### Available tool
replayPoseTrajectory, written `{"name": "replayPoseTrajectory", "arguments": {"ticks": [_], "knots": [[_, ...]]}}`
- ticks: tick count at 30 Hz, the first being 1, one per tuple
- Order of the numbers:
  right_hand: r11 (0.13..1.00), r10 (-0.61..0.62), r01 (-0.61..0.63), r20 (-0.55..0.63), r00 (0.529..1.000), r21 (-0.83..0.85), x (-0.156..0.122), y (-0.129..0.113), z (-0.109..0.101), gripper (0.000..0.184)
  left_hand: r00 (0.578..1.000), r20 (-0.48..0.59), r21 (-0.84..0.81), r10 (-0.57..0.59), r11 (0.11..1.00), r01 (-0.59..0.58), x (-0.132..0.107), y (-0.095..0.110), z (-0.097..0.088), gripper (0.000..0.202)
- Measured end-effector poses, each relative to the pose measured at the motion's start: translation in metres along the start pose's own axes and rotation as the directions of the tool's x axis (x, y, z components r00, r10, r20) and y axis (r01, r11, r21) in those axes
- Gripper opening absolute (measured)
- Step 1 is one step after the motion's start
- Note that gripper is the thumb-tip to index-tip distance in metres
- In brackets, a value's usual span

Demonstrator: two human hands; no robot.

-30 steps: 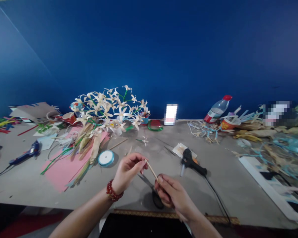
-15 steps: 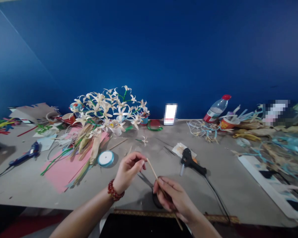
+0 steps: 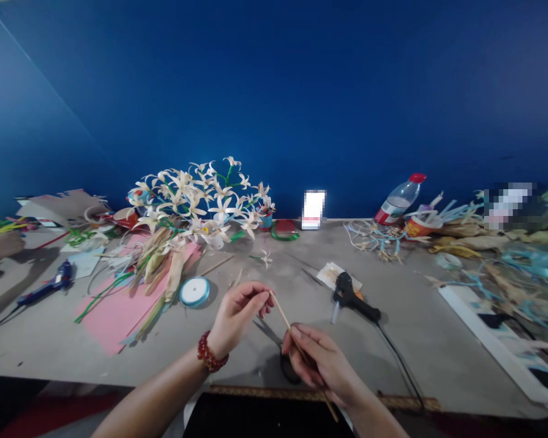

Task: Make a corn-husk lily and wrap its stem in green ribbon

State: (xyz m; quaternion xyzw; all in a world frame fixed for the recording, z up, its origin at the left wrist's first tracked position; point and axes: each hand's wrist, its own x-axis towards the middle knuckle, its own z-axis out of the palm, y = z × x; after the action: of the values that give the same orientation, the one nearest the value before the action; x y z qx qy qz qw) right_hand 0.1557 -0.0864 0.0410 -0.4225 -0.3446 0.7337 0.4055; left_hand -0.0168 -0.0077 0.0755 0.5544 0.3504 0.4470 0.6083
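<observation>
A thin pale wooden stick [image 3: 281,312] slants between my two hands. My right hand [image 3: 317,362] is closed round its middle, and its lower end pokes out below the palm. At the upper tip, my left hand [image 3: 243,310] pinches with thumb and forefinger; anything small between those fingertips is too fine to make out. A red bead bracelet circles the left wrist. Beneath the hands lies a pair of scissors [image 3: 290,368] with dark handles, partly covered by the right hand. A blue-and-white ribbon spool [image 3: 194,292] rests left of my left hand.
White handmade flowers [image 3: 196,198] stand at the back, near pink paper [image 3: 103,316]. On the right are a black glue gun [image 3: 354,298], a bottle [image 3: 399,199] and a power strip [image 3: 479,344]. Another person's hand [image 3: 2,248] is at the left, near a blue glue gun [image 3: 50,285].
Another person's hand has come in at the left edge, with a dark metallic thing by it. My left fingertips have closed slightly at the stick's tip; my right hand is almost unmoved.
</observation>
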Motion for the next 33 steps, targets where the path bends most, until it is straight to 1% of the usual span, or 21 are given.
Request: {"name": "replayPoseTrajectory", "arguments": {"ticks": [5,10,11,12,13,15,16,17,18,21,23,25,27,28,30,31,33], "knots": [[0.998,-0.006,0.004,-0.038,0.999,-0.066,0.001,0.002,0.000,0.052,0.999,-0.028,0.062,-0.027,0.998,0.029,0.005,-0.004,0.000,0.021],[0.992,0.001,-0.011,-0.083,0.997,-0.124,0.004,0.007,-0.003,0.054,0.999,0.018,0.035,-0.048,0.998,0.047,0.012,-0.014,-0.003,0.020],[0.991,0.000,-0.012,-0.089,0.996,-0.135,0.005,0.009,-0.004,0.054,0.999,0.020,0.062,-0.039,0.997,0.038,0.013,-0.016,-0.005,0.019],[0.989,-0.002,-0.012,-0.097,0.995,-0.150,0.006,0.011,-0.006,0.054,1.000,0.018,0.126,-0.010,0.992,0.007,0.013,-0.018,-0.007,0.019],[0.985,-0.006,-0.012,-0.104,0.995,-0.170,0.007,0.013,-0.007,0.054,0.999,0.018,0.224,0.041,0.974,-0.044,0.013,-0.019,-0.009,0.018],[0.974,-0.019,-0.005,-0.105,0.994,-0.225,0.009,0.016,-0.011,0.054,0.987,0.058,0.438,0.151,0.884,-0.161,0.013,-0.021,-0.013,0.017],[0.967,-0.027,0.001,-0.100,0.995,-0.255,0.010,0.016,-0.013,0.054,0.981,0.088,0.506,0.175,0.840,-0.195,0.013,-0.021,-0.015,0.017],[0.959,-0.038,0.010,-0.092,0.995,-0.285,0.011,0.017,-0.015,0.054,0.980,0.113,0.532,0.167,0.822,-0.201,0.014,-0.021,-0.017,0.018],[0.949,-0.051,0.022,-0.084,0.995,-0.315,0.012,0.017,-0.017,0.054,0.983,0.127,0.521,0.133,0.834,-0.180,0.014,-0.021,-0.018,0.020],[0.901,-0.126,0.077,-0.088,0.988,-0.428,0.013,0.016,-0.023,0.053,0.992,0.124,0.403,0.015,0.913,-0.064,0.015,-0.023,-0.020,0.022],[0.846,-0.184,0.107,-0.097,0.978,-0.523,0.013,0.016,-0.027,0.049,0.993,0.116,0.391,0.013,0.919,-0.057,0.014,-0.028,-0.021,0.021],[0.780,-0.228,0.117,-0.105,0.968,-0.614,0.012,0.016,-0.032,0.045,0.994,0.094,0.441,0.056,0.893,-0.092,0.013,-0.034,-0.025,0.020],[0.702,-0.279,0.110,-0.131,0.951,-0.703,0.009,0.016,-0.038,0.042,0.995,0.026,0.465,0.095,0.880,-0.096,0.013,-0.040,-0.033,0.019],[0.647,-0.319,0.096,-0.155,0.935,-0.756,0.008,0.017,-0.043,0.041,0.995,-0.027,0.451,0.100,0.889,-0.077,0.013,-0.042,-0.038,0.019],[0.502,-0.415,0.045,-0.195,0.889,-0.864,0.006,0.019,-0.052,0.038,0.987,-0.135,0.395,0.093,0.918,-0.033,0.015,-0.043,-0.049,0.020],[0.420,-0.459,0.014,-0.200,0.866,-0.908,0.006,0.020,-0.056,0.034,0.982,-0.167,0.372,0.091,0.928,-0.022,0.016,-0.043,-0.054,0.020],[0.261,-0.527,-0.044,-0.181,0.830,-0.964,0.009,0.023,-0.063,0.028,0.977,-0.193,0.342,0.090,0.940,-0.019,0.017,-0.041,-0.060,0.020]]}}
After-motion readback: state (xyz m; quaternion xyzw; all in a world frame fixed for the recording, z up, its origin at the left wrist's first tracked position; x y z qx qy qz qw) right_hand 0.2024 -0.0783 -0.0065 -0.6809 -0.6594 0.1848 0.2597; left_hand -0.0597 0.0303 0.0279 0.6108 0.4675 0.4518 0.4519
